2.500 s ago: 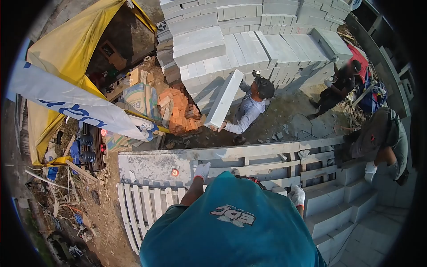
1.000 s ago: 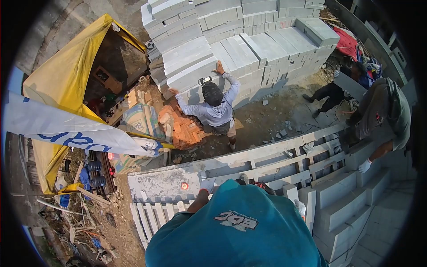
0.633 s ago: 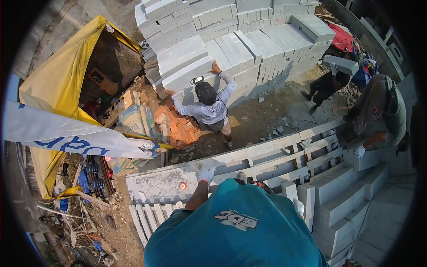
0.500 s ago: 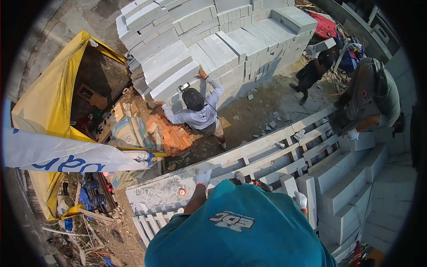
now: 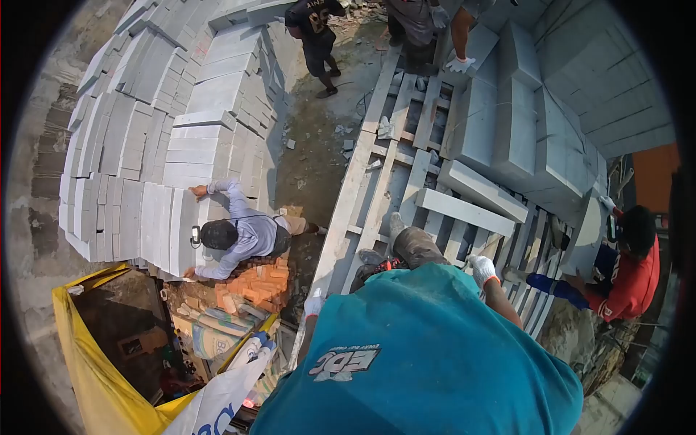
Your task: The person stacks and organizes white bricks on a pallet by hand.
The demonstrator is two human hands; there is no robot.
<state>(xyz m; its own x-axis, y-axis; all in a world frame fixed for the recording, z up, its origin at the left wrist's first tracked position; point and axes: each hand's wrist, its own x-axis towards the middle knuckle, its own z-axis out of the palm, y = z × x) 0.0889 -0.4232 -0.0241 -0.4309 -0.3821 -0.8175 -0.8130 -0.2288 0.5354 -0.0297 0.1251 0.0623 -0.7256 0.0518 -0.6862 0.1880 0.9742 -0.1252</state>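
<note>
My left hand (image 5: 314, 303), in a white glove, hangs by the pallet's left edge, partly behind my teal shirt (image 5: 428, 355). Its visible fingers point forward, and I see nothing in them. My right hand (image 5: 483, 271), gloved in white with a red cuff, is open and empty above the pallet slats (image 5: 458, 239). Just ahead of it, a long pale block (image 5: 464, 211) lies across the slats. Another long block (image 5: 484, 190) rests at an angle behind that one. My shoes (image 5: 396, 225) stand on the pallet, between my two hands.
Stacked blocks (image 5: 504, 130) rise at the right. A person in red (image 5: 631, 279) handles a block (image 5: 584, 243) there. Gloved hands of another person (image 5: 460, 65) show at the top. At the left, a person in grey (image 5: 250, 235) touches a large block pile (image 5: 156, 210). Orange bricks (image 5: 264, 284) lie nearby.
My view has turned to the right, so the block pile sits further left. My right hand is now away from the upright blocks it was beside. The person in red has come into view.
</note>
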